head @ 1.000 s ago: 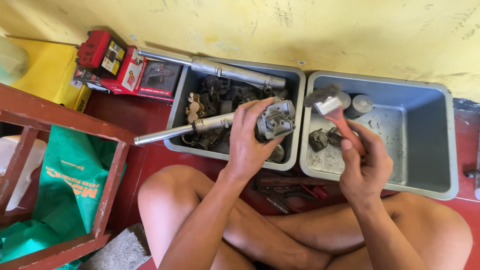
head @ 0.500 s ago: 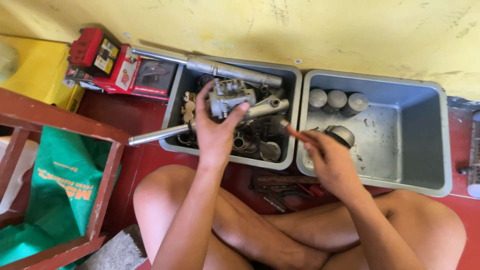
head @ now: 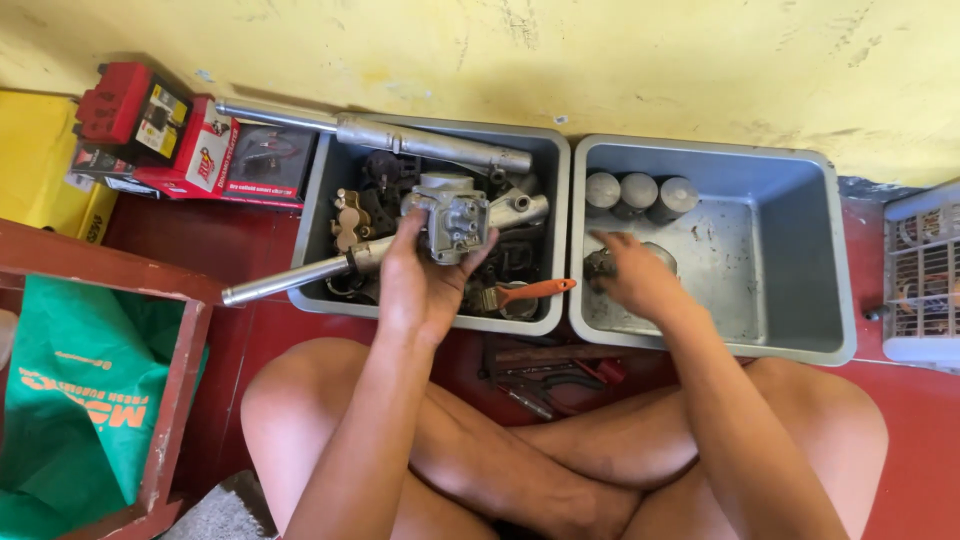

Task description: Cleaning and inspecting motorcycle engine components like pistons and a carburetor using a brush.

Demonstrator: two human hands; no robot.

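My left hand (head: 420, 280) grips a grey metal carburettor (head: 447, 215) and holds it above the left grey tub (head: 318, 200), which is full of dark engine parts and long steel fork tubes (head: 290, 278). An orange-handled brush (head: 530, 292) lies on the parts at that tub's near right corner. My right hand (head: 632, 278) reaches into the right grey tub (head: 800, 250) and rests on a dark metal part (head: 598, 266) at its near left; whether the fingers close on it I cannot tell. Three grey pistons (head: 640, 192) stand along that tub's far wall.
Red boxes (head: 200, 150) and a yellow container (head: 40, 160) sit at the far left by the yellow wall. A red wooden crate (head: 150, 290) with a green bag (head: 80, 400) is on my left. Pliers and hand tools (head: 550, 375) lie on the red floor before my crossed legs. A white cage (head: 925, 270) stands right.
The orange-handled brush left my right hand and now lies in the left tub. My right hand moved into the right tub. My left hand turned the carburettor and lowered it slightly.
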